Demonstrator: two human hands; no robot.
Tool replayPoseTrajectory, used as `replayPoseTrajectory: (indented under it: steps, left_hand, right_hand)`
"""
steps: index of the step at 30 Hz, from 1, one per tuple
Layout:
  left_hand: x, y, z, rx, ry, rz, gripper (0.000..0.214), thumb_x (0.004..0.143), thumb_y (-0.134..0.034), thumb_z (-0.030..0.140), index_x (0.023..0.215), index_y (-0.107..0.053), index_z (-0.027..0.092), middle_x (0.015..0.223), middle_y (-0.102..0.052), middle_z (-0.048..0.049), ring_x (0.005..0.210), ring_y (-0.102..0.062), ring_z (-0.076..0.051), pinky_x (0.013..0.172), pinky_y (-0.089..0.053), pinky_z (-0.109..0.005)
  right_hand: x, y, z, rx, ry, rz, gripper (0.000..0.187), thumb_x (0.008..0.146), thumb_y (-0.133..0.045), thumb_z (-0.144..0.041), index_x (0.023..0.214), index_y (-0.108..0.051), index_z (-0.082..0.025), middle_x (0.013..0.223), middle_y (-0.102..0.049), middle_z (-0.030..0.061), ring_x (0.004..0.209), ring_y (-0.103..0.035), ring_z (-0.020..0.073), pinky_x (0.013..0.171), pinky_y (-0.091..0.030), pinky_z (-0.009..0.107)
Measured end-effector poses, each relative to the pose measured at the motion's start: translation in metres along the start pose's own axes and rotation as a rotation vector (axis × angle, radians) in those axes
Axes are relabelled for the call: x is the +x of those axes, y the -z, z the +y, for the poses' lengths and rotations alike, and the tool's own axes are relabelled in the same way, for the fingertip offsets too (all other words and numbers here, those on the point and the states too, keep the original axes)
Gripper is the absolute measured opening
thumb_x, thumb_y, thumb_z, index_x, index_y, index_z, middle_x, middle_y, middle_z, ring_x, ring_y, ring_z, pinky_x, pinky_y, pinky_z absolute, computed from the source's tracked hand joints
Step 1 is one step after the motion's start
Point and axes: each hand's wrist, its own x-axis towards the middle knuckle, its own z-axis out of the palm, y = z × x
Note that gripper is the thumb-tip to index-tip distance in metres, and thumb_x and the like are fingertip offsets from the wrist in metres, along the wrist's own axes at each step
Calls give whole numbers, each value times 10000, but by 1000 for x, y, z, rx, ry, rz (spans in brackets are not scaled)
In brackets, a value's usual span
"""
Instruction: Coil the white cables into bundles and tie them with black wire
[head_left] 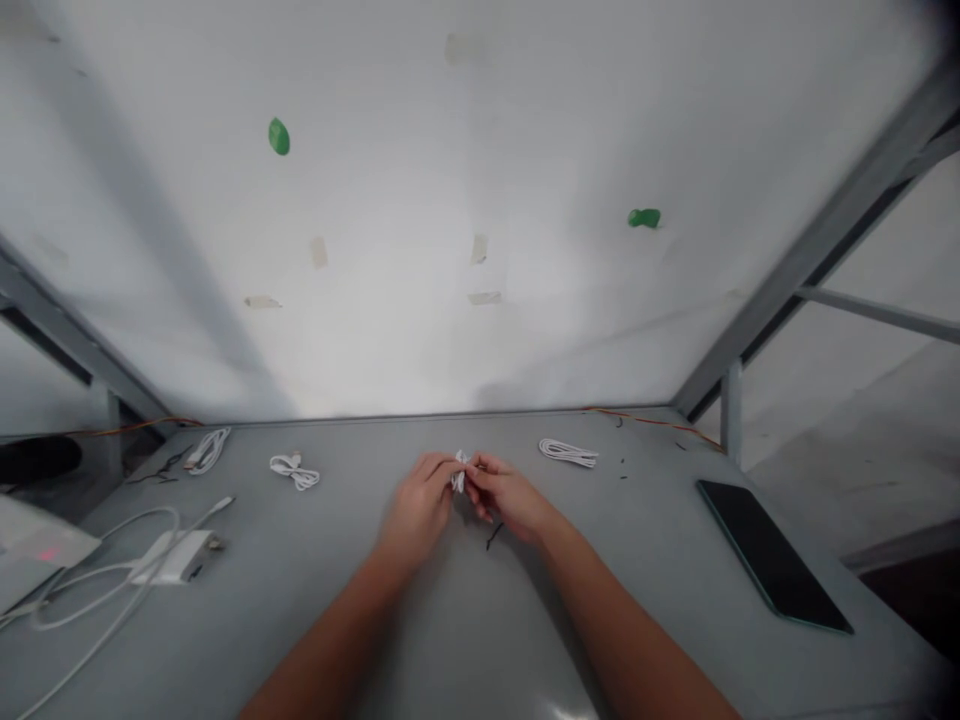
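Observation:
Near the middle of the grey table, my left hand (421, 502) and my right hand (511, 497) meet around a small bundled white cable (459, 474). Fingers of both hands are closed on the bundle, hiding much of it. A short black twist tie (493, 537) lies on the table just below my right hand. To the right rests a coiled white cable (568, 454). Over on the left are another bundled white cable (295, 470) and a coiled cable with a USB plug (208, 452).
A white charger (176, 557) with a loose cable lies at the left, beside a white box (37, 550). A dark phone (772, 555) lies at the right. A white wall panel (390, 350) rises behind the table, with metal frame posts (731, 415) at the sides.

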Motion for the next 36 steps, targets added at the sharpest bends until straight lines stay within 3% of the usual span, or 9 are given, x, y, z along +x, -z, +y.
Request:
replayPoseTrajectory:
  steps: [2,4,8,12,18,28,33,36]
  left_hand:
    - [3,6,0,-11,4,-35,212,854,-725,157,1010,-792,285,1156,-723,-98,1249,-592,-321,1171,-423,-479]
    - [4,9,0,-18,39,-61,138,879,-741,238,1013,-758,264,1111,-733,-86,1192,-617,-311,1154,-432,-478]
    - [2,1,-2,-320,263,-102,248,909,-760,387,1043,-660,204,943,-682,-51,873,-617,-213,851,-523,-337]
    - [0,-5,1,-760,548,-157,321,893,-783,383,1078,-647,160,864,-604,-22,668,-553,-141,647,-474,-283]
    - [2,-2,10,-1134,707,-195,75,939,-669,185,928,-653,112,755,-492,12,541,-378,-64,554,-400,-218]
    - [2,6,4,-1186,796,-336,107,913,-677,155,858,-592,121,666,-403,66,471,-270,-33,468,-295,-187]
    - [4,9,5,-1182,820,-294,47,953,-568,110,947,-615,114,638,-387,78,439,-267,-37,453,-270,-185]
    - [10,16,4,-1163,789,-91,183,951,-481,60,1049,-631,97,631,-402,74,427,-297,-40,439,-259,-173]
  right_hand:
    - [-1,2,-3,-121,37,-12,494,798,-729,-704,803,-518,-258,593,-508,-75,498,-428,122,498,-314,263]
    - [-2,2,-5,-306,132,21,401,882,-660,-626,792,-529,-257,588,-494,-66,539,-439,141,552,-339,274]
    - [-8,-2,-7,-785,344,173,213,979,-547,-339,787,-571,-249,720,-628,2,694,-544,188,685,-371,294]
    - [-12,-3,-9,-1048,395,191,186,999,-513,-209,884,-655,-243,887,-746,64,816,-640,220,759,-390,301]
    - [-11,2,-12,-1152,405,178,210,1022,-525,-190,1004,-727,-245,954,-791,75,861,-688,234,773,-414,302]
    - [-19,1,-17,-1255,416,215,193,969,-614,-177,938,-777,-277,824,-776,53,742,-647,219,694,-365,298]
    - [-28,13,-23,-1265,259,364,196,923,-653,-156,759,-710,-246,767,-752,64,713,-637,227,662,-313,313]
    - [-43,18,-19,-1238,173,421,172,934,-645,-185,782,-703,-239,749,-742,55,693,-633,226,644,-296,310]
